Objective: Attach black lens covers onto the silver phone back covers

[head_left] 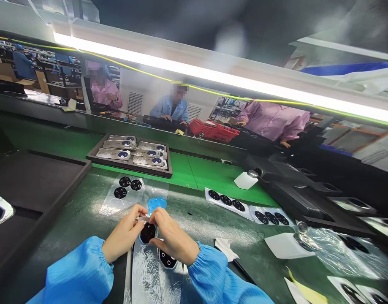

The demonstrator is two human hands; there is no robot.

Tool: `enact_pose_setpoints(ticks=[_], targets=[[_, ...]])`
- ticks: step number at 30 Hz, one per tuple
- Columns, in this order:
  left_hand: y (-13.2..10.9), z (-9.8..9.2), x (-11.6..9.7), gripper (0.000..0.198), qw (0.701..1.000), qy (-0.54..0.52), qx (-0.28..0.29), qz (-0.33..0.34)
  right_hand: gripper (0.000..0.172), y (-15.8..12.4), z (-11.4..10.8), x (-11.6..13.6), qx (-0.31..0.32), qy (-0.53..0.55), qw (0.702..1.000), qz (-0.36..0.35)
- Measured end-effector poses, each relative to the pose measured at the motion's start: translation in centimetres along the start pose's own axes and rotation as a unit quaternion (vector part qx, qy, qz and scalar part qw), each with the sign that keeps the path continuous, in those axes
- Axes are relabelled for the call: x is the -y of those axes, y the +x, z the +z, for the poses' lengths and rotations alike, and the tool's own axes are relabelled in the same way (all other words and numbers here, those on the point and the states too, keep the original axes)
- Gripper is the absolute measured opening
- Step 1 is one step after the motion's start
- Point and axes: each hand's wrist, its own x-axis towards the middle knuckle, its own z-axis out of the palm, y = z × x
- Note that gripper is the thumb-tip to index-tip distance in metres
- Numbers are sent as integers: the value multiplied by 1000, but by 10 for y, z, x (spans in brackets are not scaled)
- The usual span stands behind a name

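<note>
My left hand (130, 228) and my right hand (171, 236) meet over a black octagonal disc (147, 233) with a pale rim, at the top of a silver, film-covered panel (146, 274). Fingers of both hands pinch around the disc's upper edge, where a thin greyish strip partly shows. The right thumb rests by its right side. Just below the right hand lies a second black octagonal disc (167, 258) with round openings, on another film-covered panel beside the first. Blue round film pieces (157, 204) lie just beyond my fingertips.
A dark tray (130, 165) holds several silver panels. Clear film with three black discs (120, 193) lies left; strips of discs (225, 200) lie right. White bottles (246, 180) (287, 245), white paper (226, 249) and bubble wrap (333, 240) stand or lie rightward. Co-workers sit beyond the bench.
</note>
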Motion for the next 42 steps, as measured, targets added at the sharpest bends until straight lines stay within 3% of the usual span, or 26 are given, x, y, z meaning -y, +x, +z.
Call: enact_pose_setpoints(ticks=[30,42], targets=[[-1,0,-4,24,996,-75,7,-47,55,-2,1,14,5,-62,998,34],[1,-1,-4,23,995,-83,11,-60,55,-2,6,8,-1,-70,997,24]])
